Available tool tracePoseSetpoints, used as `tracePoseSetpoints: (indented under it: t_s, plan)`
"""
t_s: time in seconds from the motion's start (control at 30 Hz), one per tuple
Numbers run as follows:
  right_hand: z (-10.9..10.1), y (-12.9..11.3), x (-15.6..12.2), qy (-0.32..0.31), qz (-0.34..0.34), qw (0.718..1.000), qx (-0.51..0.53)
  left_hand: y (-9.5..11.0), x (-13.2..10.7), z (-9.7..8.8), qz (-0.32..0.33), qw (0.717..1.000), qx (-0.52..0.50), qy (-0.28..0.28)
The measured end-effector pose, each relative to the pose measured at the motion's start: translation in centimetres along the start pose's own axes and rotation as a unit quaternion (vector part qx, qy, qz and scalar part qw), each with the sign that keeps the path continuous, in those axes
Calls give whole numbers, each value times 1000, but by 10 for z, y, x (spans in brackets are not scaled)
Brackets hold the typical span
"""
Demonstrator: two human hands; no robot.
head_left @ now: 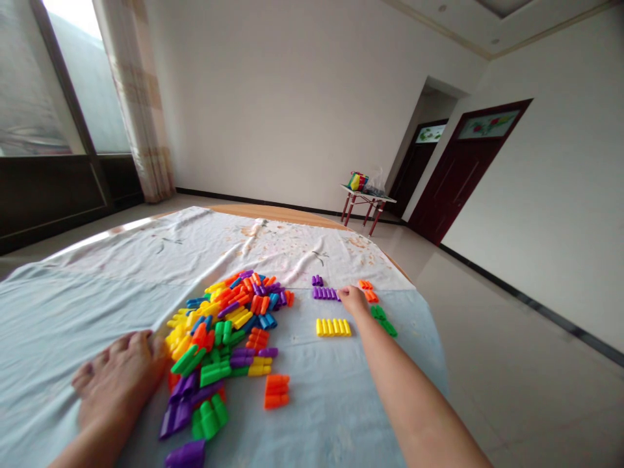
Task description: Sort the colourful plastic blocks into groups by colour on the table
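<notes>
A heap of colourful plastic blocks (229, 331) lies on a pale blue cloth (331, 416) over a table. My left hand (117, 380) rests flat on the cloth at the heap's left edge, fingers stretched out. My right hand (353, 300) reaches far forward, its fingers curled at the right end of a row of purple blocks (325, 294). Apart from the heap lie a yellow row (333, 327), orange blocks (368, 290), green blocks (383, 320) and a small purple piece (317, 281). What the right fingers pinch is hidden.
A white patterned cloth (205, 244) covers the far half of the table. The table's right edge drops to a tiled floor. A small red-legged side table (366, 203) with toys stands by the far wall near dark red doors (461, 172).
</notes>
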State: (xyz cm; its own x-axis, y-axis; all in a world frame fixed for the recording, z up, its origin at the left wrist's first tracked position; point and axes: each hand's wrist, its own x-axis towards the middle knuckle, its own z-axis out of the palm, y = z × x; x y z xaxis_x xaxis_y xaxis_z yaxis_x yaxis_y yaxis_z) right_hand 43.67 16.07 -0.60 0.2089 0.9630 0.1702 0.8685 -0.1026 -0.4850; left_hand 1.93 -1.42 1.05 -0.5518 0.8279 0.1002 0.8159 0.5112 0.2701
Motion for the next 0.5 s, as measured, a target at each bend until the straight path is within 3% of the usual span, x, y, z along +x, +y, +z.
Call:
tracePoseSetpoints:
  t_s: [0.3, 0.5]
  plan:
    - [-2, 0, 2, 8, -1, 1000, -16, -1, 0, 3, -11, 1000, -4, 10]
    - [-21, -14, -18, 43, -54, 997, 18, 1, -3, 0, -9, 1000, -11, 7]
